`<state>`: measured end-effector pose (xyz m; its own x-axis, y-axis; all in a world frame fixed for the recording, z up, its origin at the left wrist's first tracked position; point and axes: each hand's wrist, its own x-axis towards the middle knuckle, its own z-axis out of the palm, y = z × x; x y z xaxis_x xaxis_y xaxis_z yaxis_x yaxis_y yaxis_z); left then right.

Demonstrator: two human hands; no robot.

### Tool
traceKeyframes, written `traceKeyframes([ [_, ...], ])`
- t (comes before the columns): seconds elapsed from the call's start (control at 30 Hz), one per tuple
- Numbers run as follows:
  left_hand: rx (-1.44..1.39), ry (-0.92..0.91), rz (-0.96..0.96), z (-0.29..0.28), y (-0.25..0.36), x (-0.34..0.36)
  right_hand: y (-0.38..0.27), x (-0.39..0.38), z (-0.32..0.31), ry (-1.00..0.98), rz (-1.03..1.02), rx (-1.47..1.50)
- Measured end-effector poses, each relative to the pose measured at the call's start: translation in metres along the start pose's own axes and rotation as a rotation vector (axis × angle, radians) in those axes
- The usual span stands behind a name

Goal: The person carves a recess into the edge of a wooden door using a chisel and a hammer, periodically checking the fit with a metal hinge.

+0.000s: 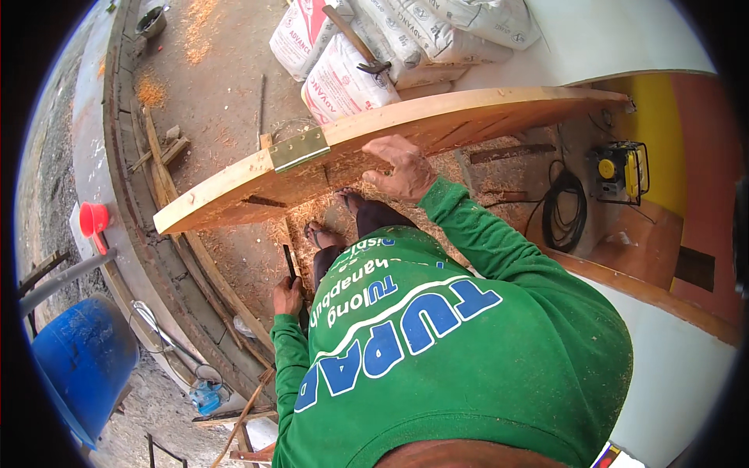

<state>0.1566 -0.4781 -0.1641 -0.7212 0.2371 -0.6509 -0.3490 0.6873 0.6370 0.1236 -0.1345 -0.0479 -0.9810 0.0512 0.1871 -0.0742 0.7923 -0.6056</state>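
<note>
A wooden door panel (460, 109) stands on edge in front of me, its pale long edge facing up. A brass-coloured metal hinge plate (300, 150) with screw holes lies on that edge, left of the middle. My right hand (402, 168) is beside the panel on my side, right of the hinge. Its thumb and fingers are apart, with nothing in them; whether the fingertips touch the wood I cannot tell. Low by my left leg, my left hand (288, 296) is closed round a dark narrow bar-like tool (290, 261) that points up and away from me.
Beyond the panel a claw hammer (355, 43) lies on stacked sacks (343, 82). Wood shavings (201, 27) litter the floor. At right are a yellow-and-black machine (620, 171) and a coiled black cable (563, 207); at left, a red plastic scoop (94, 220), a blue drum (84, 359) and planks (211, 277).
</note>
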Motion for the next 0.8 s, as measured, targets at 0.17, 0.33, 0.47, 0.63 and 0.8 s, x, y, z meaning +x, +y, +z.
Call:
traceKeyframes([
  [0.17,-0.195,-0.116,-0.278,-0.012,0.031,-0.001,-0.085,-0.006,-0.038,-0.504,0.232,1.670],
  [0.33,-0.030,-0.068,-0.211,-0.019,-0.011,0.008,-0.171,0.022,-0.091,-0.751,-0.754,1.930],
  [0.47,0.089,0.017,-0.148,-0.022,0.040,-0.015,-0.159,0.018,-0.131,-0.346,-1.143,1.770],
  [0.63,-0.075,-0.013,-0.117,0.007,0.035,-0.025,-0.128,-0.012,-0.160,-0.293,-1.000,1.739],
  [0.8,0.130,-0.219,-0.097,0.032,0.148,-0.042,-0.051,-0.046,-0.174,-0.349,-0.825,1.591],
])
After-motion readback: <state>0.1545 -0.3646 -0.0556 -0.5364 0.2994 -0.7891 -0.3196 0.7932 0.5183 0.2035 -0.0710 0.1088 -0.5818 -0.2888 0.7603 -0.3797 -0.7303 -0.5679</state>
